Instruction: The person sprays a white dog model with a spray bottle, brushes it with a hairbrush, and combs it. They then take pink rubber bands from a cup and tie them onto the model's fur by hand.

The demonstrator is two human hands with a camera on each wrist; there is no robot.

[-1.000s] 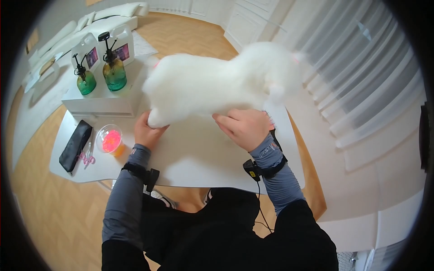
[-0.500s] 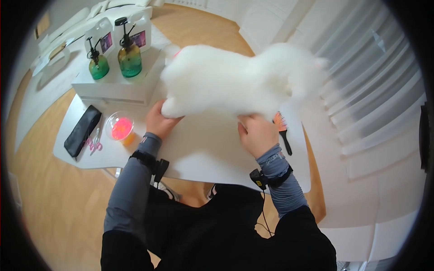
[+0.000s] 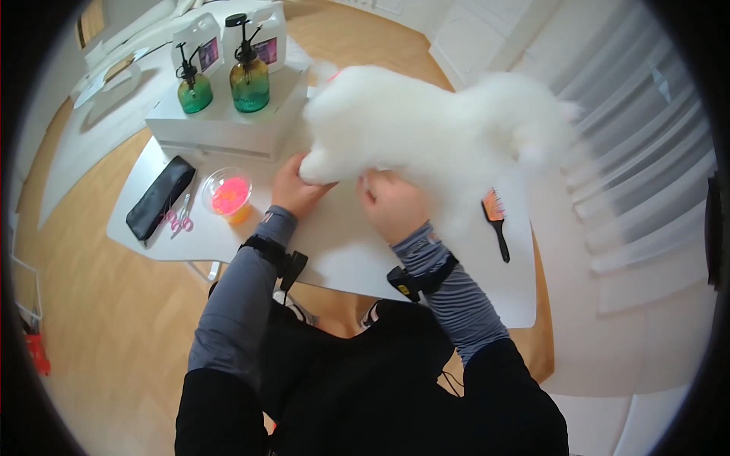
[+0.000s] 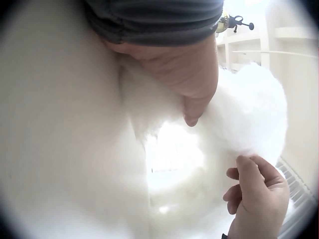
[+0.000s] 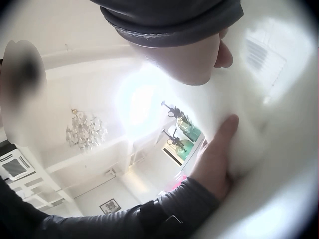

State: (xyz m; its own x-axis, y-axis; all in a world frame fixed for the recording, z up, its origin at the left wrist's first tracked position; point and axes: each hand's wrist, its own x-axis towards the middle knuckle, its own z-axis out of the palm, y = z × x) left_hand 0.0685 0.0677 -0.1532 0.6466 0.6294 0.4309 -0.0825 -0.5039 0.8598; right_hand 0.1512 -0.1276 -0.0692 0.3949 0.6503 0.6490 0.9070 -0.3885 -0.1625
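Observation:
A white, fluffy dog (image 3: 411, 114) stands on the white table (image 3: 342, 258), its body stretching across the head view. My left hand (image 3: 298, 188) grips its leg (image 3: 313, 166) at the left end, thumb and fingers around the fur. Close by on the right, my right hand (image 3: 394, 205) pinches fur at the lower flank. The left wrist view shows that right hand (image 4: 259, 194) with thumb and fingertip together at the coat and its other fingers curled. In the right wrist view, the left hand (image 5: 217, 159) stays around the leg, while the right fingertips are mostly hidden.
A black brush with orange pad (image 3: 496, 224) lies at the right. Left are a clear cup with pink contents (image 3: 230, 196), pink-handled scissors (image 3: 181, 220) and a black pouch (image 3: 161, 197). Green spray bottles (image 3: 251, 85) and white jugs (image 3: 268, 34) stand on a white box (image 3: 220, 125).
My right hand has moved left along the dog's underside, closer to my left hand, uncovering the brush. The left hand keeps its hold on the leg. The head view has shifted.

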